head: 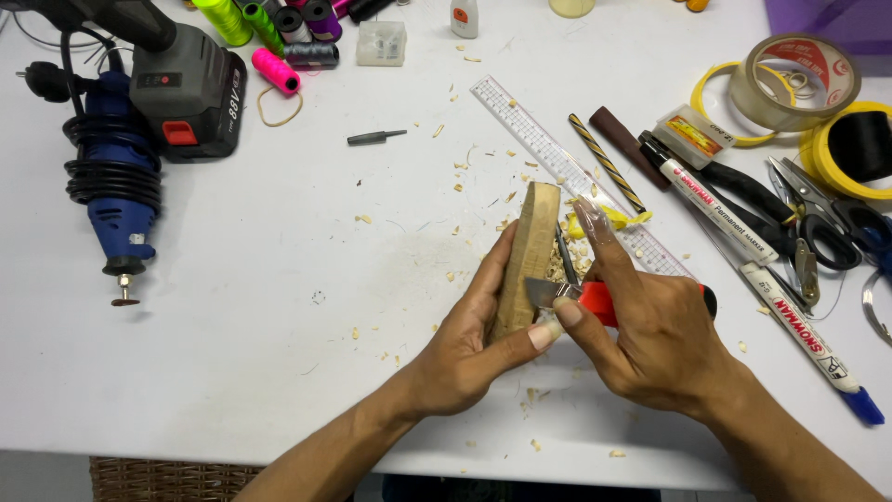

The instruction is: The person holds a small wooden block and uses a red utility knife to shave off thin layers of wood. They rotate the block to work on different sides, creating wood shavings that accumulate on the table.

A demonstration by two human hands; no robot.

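Carving: the left hand wraps around the lower part of a pale, flat rectangular wooden block, held on edge just above the white counter, thumb pressed up near the blade. The right hand is clenched on a red-handled utility knife with a short steel blade, forefinger stretched out along the top, blade edge touching the block's narrow side near the left thumb.

To do this cut well, in my judgement: keep it shallow, take thin shavings, let the left thumb steady the blade's back rather than sit in its path, and keep the block gripped firm so it does not twist. The thumb looks very close to the edge, so a slip is the risk.

Pale wood chips lie scattered around and beyond the block. Just behind it a clear plastic ruler runs diagonally, with a striped black-and-yellow pencil beside it. To the right lie two white permanent markers, black-handled scissors and rolls of yellow and clear tape. Far left sit a blue rotary tool with coiled cord and a grey battery pack; thread spools in pink, green and dark colours line the back edge.
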